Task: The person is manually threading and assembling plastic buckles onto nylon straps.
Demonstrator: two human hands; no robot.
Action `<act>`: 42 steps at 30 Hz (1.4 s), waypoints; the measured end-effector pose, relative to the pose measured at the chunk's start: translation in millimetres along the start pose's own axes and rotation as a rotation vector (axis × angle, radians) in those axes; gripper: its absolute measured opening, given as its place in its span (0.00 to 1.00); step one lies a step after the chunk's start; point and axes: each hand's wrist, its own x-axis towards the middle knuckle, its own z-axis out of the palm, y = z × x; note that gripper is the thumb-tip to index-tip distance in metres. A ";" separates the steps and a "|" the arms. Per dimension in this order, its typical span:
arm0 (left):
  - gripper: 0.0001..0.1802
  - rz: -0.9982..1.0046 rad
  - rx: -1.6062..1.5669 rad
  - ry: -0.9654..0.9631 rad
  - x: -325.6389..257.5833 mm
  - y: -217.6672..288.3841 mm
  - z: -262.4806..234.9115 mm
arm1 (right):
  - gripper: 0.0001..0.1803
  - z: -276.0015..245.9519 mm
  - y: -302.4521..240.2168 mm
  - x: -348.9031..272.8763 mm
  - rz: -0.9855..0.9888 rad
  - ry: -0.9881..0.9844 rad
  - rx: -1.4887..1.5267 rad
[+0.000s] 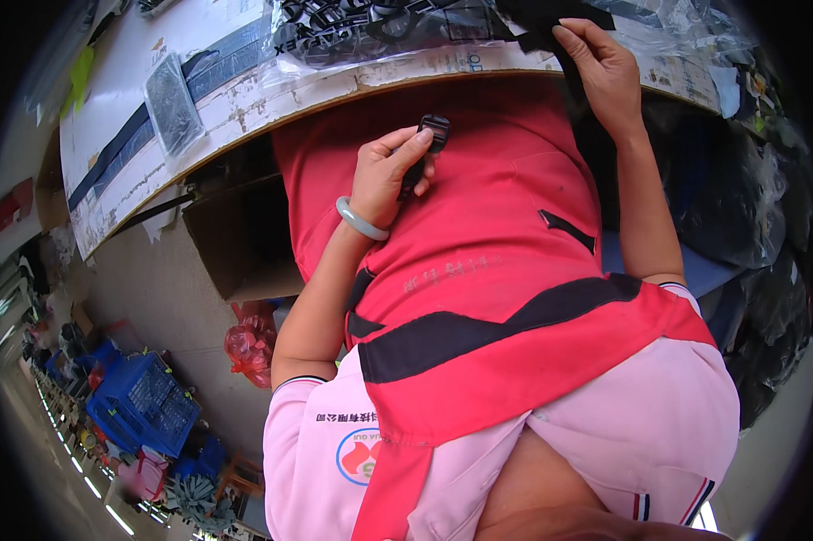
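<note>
Head view: left hand (384, 176) fingers pinch black buckle (434, 132); right hand (605, 68) fingers grip black strap (540, 36).

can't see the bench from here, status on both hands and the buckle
Left hand pinching small black buckle over red apron. Right hand gripping black strap at worktable edge. Nothing between them.

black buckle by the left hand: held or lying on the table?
Held. The left hand pinches the black buckle above the red apron, off the table.
</note>
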 end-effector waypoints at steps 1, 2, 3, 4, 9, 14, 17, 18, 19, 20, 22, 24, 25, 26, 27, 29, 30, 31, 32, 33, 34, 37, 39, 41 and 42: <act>0.12 0.069 0.026 0.055 -1.3 1.0 4.6 | 0.10 5.1 -13.9 -6.9 0.106 -0.138 0.131; 0.12 0.137 0.052 0.106 -1.7 2.5 8.7 | 0.11 13.9 -43.7 -12.7 0.269 -0.345 0.276; 0.11 0.163 0.051 0.115 -0.7 4.0 13.1 | 0.11 30.4 -47.8 -23.9 0.311 -0.414 0.407; 0.11 0.161 0.055 0.122 0.4 4.3 15.2 | 0.11 47.6 -47.7 -36.0 0.352 -0.488 0.540; 0.12 0.341 0.122 0.144 -0.2 0.7 13.6 | 0.11 71.5 -54.7 -57.0 0.718 -0.680 0.708; 0.12 0.436 0.233 0.199 -0.7 -5.4 8.4 | 0.12 79.7 -50.0 -61.8 0.812 -0.598 0.895; 0.11 0.507 0.290 0.195 0.3 -8.9 6.5 | 0.12 80.1 -53.0 -59.0 0.825 -0.602 0.923; 0.11 0.505 0.290 0.197 1.2 -9.2 6.1 | 0.12 80.5 -54.3 -58.9 0.841 -0.591 0.940; 0.11 0.554 0.319 0.199 2.2 -9.9 5.6 | 0.12 80.8 -54.7 -59.1 0.843 -0.592 0.941; 0.10 0.602 0.349 0.201 3.2 -10.3 4.9 | 0.13 81.1 -54.9 -59.3 0.848 -0.591 0.943; 0.10 0.666 0.438 0.210 5.4 -11.0 2.1 | 0.13 82.0 -53.7 -60.4 0.853 -0.587 0.945; 0.10 0.727 0.527 0.218 5.8 -9.9 1.0 | 0.14 82.8 -49.7 -60.4 0.806 -0.580 0.901; 0.10 0.795 0.613 0.239 5.7 -7.7 1.3 | 0.14 83.7 -49.0 -60.0 0.807 -0.579 0.902; 0.10 0.862 0.700 0.259 5.8 -6.6 1.5 | 0.14 85.2 -49.2 -59.1 0.795 -0.571 0.925; 0.10 0.861 0.700 0.259 6.6 -6.7 1.5 | 0.14 86.2 -49.0 -57.9 0.782 -0.565 0.946; 0.10 0.959 0.797 0.266 9.0 -6.8 0.8 | 0.13 91.5 -42.7 -61.1 0.754 -0.517 0.892; 0.10 0.958 0.796 0.265 9.9 -6.5 -0.5 | 0.13 93.2 -39.8 -61.8 0.725 -0.468 0.836; 0.10 0.993 0.884 0.237 10.5 -5.8 -3.2 | 0.13 92.7 -36.6 -60.0 0.726 -0.468 0.835; 0.10 1.026 0.971 0.209 10.9 -5.6 -5.8 | 0.13 90.9 -32.3 -57.9 0.761 -0.524 0.901; 0.10 1.024 0.971 0.212 10.7 -8.3 -9.2 | 0.14 89.9 -29.8 -57.2 0.796 -0.585 0.968; 0.11 0.871 0.807 0.172 9.9 -11.3 -12.4 | 0.14 88.7 -28.9 -56.8 0.798 -0.588 0.967; 0.13 0.439 0.291 0.086 -1.7 2.2 -7.6 | 0.15 88.1 -21.8 -53.6 0.715 -0.603 0.910; 0.15 0.161 -0.169 0.019 -3.3 5.9 -5.4 | 0.15 89.7 -20.9 -55.4 0.673 -0.580 0.889; 0.14 0.100 -0.211 0.031 0.2 4.3 -6.9 | 0.14 95.5 -27.7 -57.7 0.581 -0.532 0.844; 0.14 0.036 -0.251 0.037 1.6 3.0 -5.9 | 0.14 95.9 -27.9 -58.3 0.581 -0.536 0.842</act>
